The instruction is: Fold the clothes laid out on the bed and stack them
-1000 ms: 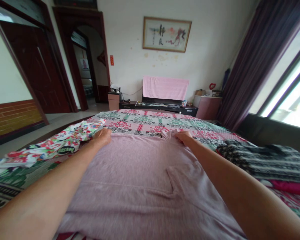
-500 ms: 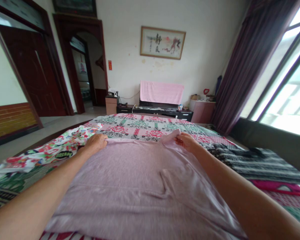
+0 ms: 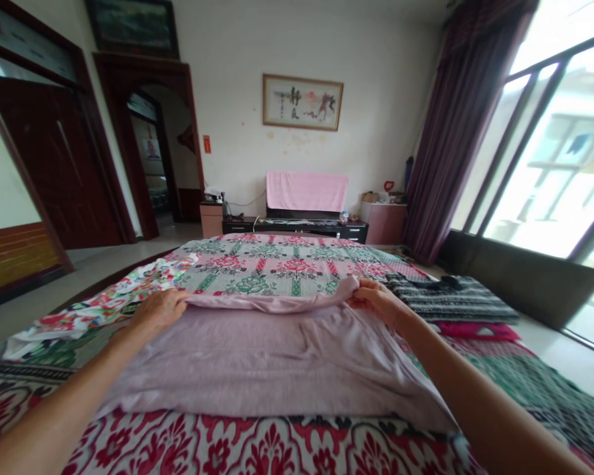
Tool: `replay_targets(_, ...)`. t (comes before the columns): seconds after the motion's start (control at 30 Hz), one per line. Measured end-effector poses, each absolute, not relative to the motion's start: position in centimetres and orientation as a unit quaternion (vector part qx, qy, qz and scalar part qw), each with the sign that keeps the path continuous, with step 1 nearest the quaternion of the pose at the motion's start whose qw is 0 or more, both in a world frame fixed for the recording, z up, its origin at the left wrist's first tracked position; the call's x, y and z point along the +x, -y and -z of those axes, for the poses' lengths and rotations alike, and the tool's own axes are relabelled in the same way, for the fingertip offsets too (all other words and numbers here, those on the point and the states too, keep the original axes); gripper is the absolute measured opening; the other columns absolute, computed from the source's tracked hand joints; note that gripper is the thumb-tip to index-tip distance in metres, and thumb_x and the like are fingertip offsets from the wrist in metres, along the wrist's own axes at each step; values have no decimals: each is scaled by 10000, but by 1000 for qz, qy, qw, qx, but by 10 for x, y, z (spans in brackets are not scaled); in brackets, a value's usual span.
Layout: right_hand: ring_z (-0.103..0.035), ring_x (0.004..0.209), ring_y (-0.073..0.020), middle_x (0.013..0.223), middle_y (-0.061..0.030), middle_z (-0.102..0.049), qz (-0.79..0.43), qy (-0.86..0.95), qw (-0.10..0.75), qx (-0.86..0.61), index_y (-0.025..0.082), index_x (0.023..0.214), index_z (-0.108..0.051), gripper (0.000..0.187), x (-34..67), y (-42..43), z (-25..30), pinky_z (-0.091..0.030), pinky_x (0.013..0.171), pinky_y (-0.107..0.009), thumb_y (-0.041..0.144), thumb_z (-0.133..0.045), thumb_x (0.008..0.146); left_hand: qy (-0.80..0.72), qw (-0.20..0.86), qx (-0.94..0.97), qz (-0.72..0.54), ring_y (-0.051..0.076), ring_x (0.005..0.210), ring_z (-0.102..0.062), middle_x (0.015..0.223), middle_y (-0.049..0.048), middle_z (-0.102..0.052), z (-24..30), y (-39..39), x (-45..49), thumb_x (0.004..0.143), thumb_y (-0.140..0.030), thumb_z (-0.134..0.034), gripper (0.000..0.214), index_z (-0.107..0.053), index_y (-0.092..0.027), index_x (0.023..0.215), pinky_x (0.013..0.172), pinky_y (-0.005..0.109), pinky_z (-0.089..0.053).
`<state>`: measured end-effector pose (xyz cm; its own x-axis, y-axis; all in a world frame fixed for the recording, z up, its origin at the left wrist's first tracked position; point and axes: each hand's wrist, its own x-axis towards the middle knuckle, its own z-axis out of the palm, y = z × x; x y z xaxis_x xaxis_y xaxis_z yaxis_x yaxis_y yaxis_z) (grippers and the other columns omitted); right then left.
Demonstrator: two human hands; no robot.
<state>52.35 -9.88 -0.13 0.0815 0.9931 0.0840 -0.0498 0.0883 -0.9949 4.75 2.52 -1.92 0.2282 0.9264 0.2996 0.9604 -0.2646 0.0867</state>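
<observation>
A pale mauve garment (image 3: 257, 366) lies spread over the patterned bedspread (image 3: 267, 445), its far edge rolled or folded over into a band. At the left end of that band, my left hand (image 3: 161, 309) pinches the fabric. My right hand (image 3: 379, 300) grips the band's other end, where a bunched corner sticks up past the fingertips. Folds and wrinkles run across the garment's right half. Its near edge rests on the red-and-white pattern.
A colourful printed cloth (image 3: 109, 300) lies left of my left hand. To the right, a folded black-and-grey striped garment (image 3: 450, 297) rests on a bright pink cloth (image 3: 475, 331). Beyond the bed stands a low black cabinet (image 3: 354, 232), with a pink towel (image 3: 307, 191) draped above it.
The garment's far edge has turned over into a band, and its near edge now shows with more bedspread in front. Both hands keep hold. The camera view has shifted.
</observation>
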Motion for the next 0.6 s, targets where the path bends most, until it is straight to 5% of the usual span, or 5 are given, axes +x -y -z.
replay_targets(0.17, -593, 600, -103, 666, -9, -661, -452, 540, 493, -512, 137, 799, -679, 244, 527, 127, -3, -487, 604, -206, 182, -603, 572, 611, 103, -775, 127, 236, 973, -625, 1108, 65, -685, 25, -6, 35, 824, -249, -409, 389, -677, -217, 1104, 893, 337, -441)
replay_targets(0.27, -586, 540, -114, 602, -4, -645, -431, 590, 338, -594, 144, 741, -664, 218, 534, 143, -8, -462, 541, -211, 155, -543, 559, 601, 100, -780, 145, 229, 981, -625, 1120, 70, -677, 38, 1, 33, 821, -240, -408, 389, -679, -202, 1096, 904, 330, -445)
replay_targets(0.37, -533, 430, -110, 490, 14, -578, -285, 617, 228, -697, 151, 624, -620, 144, 535, 151, -15, -394, 458, -208, 122, -490, 570, 573, 101, -799, 154, 232, 995, -623, 1116, 83, -670, 50, 3, 34, 796, -216, -397, 403, -684, -173, 1076, 911, 327, -449)
replay_targets(0.6, -581, 660, -141, 785, -40, -680, -14, 697, 279, -660, 171, 854, -654, 235, 492, 128, 8, -404, 618, -232, 170, -462, 719, 552, 93, -801, 214, 226, 1008, -623, 1141, 71, -656, 56, 0, 31, 731, -196, -400, 411, -702, -182, 1010, 944, 311, -446)
